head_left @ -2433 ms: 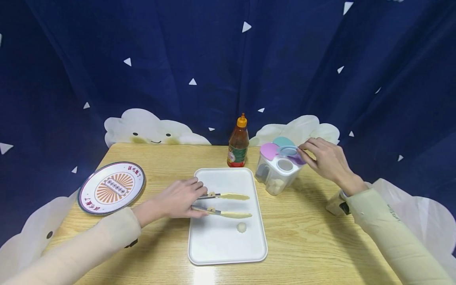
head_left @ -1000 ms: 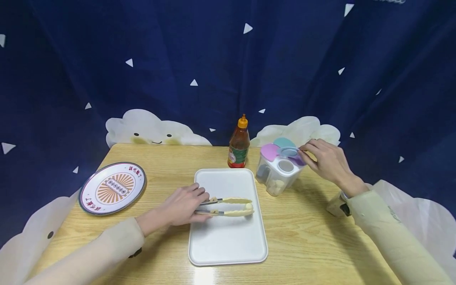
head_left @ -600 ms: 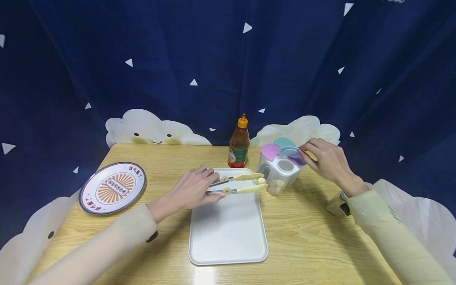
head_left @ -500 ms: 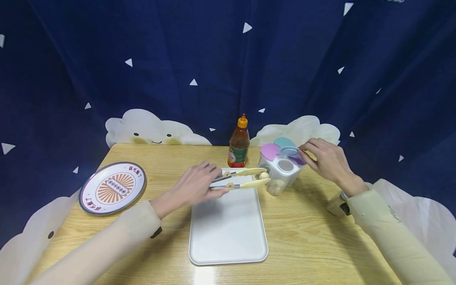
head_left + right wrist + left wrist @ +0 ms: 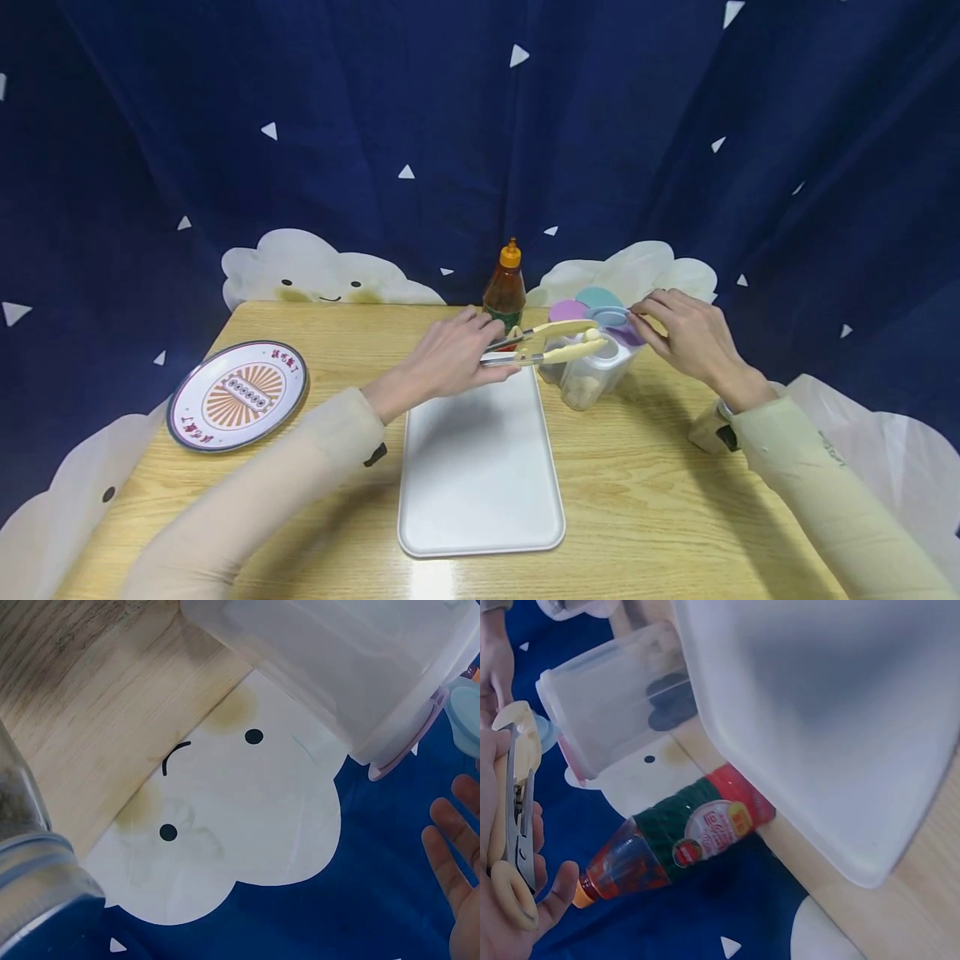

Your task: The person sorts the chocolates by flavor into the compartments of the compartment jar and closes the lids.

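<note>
My left hand (image 5: 453, 354) grips food tongs (image 5: 573, 351) with cream tips. Pinched between those tips is a small whitish ball (image 5: 592, 335), above the round opening of a clear, compartmented storage container (image 5: 588, 385). Pale lumps show inside its front compartment. With thumb and fingertips, my right hand (image 5: 693, 342) pinches the raised light blue lid (image 5: 609, 316) of that opening. Pink, teal and purple lids cover the other compartments. A white tray (image 5: 480, 500) lies below my left hand. The left wrist view shows the tongs (image 5: 514, 802) in the curled hand, near the container.
Behind my left hand stands a sauce bottle (image 5: 506, 292) with an orange cap. At the left lies a round patterned plate (image 5: 236, 396). A clear jar (image 5: 37, 877) stands by my right forearm. A blue curtain (image 5: 450, 100) hangs behind the table.
My left hand closed the tongs around the ball on the tray, lifted it and carried it right and away to the container's opening. The right hand stays at the lid.
</note>
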